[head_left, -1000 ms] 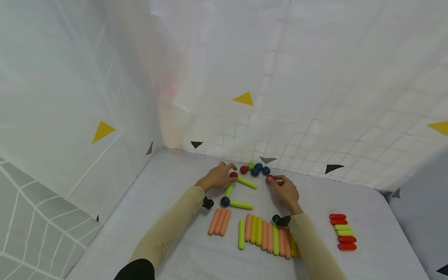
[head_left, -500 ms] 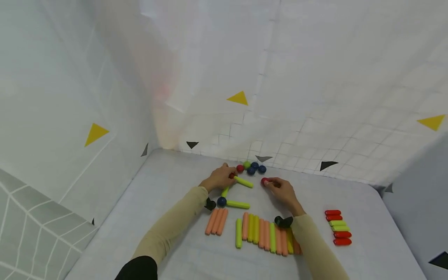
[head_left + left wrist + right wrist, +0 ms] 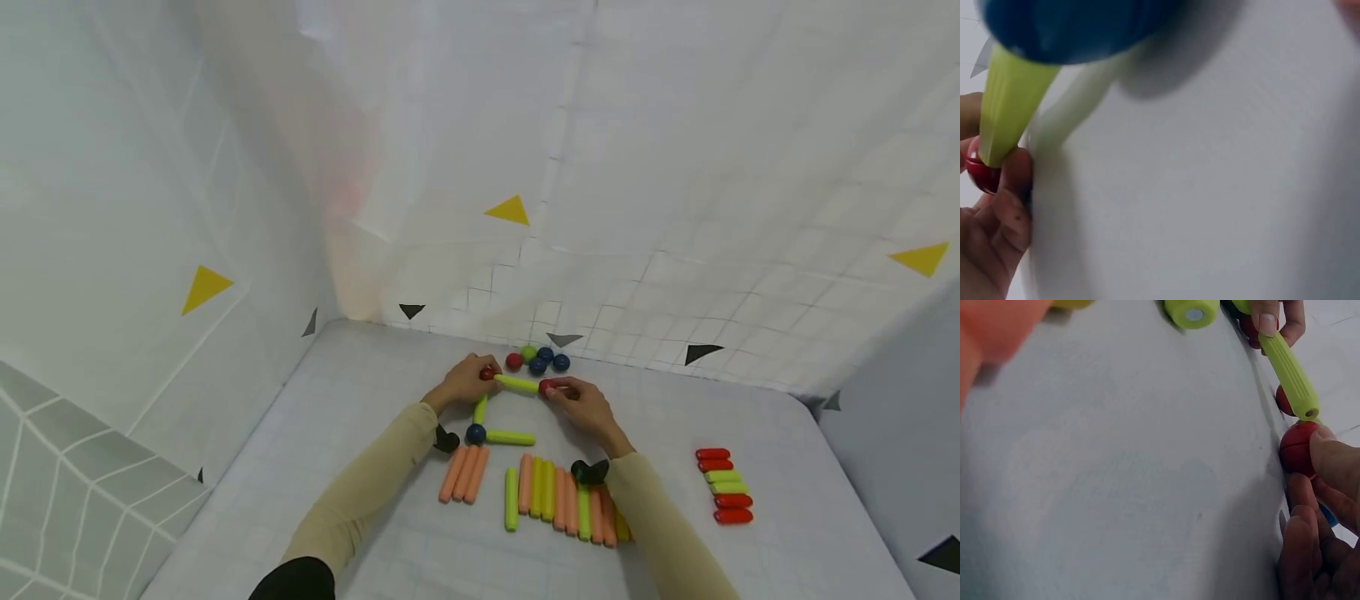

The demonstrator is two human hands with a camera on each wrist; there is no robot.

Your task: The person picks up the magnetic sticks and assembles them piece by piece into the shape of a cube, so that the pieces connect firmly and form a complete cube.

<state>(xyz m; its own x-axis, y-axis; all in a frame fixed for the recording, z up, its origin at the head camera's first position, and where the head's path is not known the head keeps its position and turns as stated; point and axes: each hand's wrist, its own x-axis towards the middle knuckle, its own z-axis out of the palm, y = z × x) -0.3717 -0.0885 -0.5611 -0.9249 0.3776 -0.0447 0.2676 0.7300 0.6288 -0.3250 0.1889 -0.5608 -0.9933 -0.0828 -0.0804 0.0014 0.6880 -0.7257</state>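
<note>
My left hand [image 3: 467, 383] grips a red ball [image 3: 487, 374] that joins two yellow-green rods. One rod [image 3: 517, 383] runs right from it; its far end meets or nearly touches a second red ball [image 3: 1297, 449]. My right hand [image 3: 588, 408] pinches that second ball between thumb and fingers. The other rod [image 3: 1013, 103] leads down to a blue ball [image 3: 476, 433], from which another yellow-green rod [image 3: 512, 437] extends right along the table. In the right wrist view, my left thumb lies at the first rod's upper end.
Behind the hands sit a red ball [image 3: 513, 362], a green ball [image 3: 528, 353] and several blue balls [image 3: 537, 366]. Three orange rods [image 3: 463, 475] lie front left. A row of orange, yellow and green rods [image 3: 561, 496] lies under my right forearm. Short red and green pieces [image 3: 727, 485] lie right.
My right hand has moved left, bringing its red ball to the end of the rod. My left fingers have closed round the other red ball, and that rod has turned closer to level.
</note>
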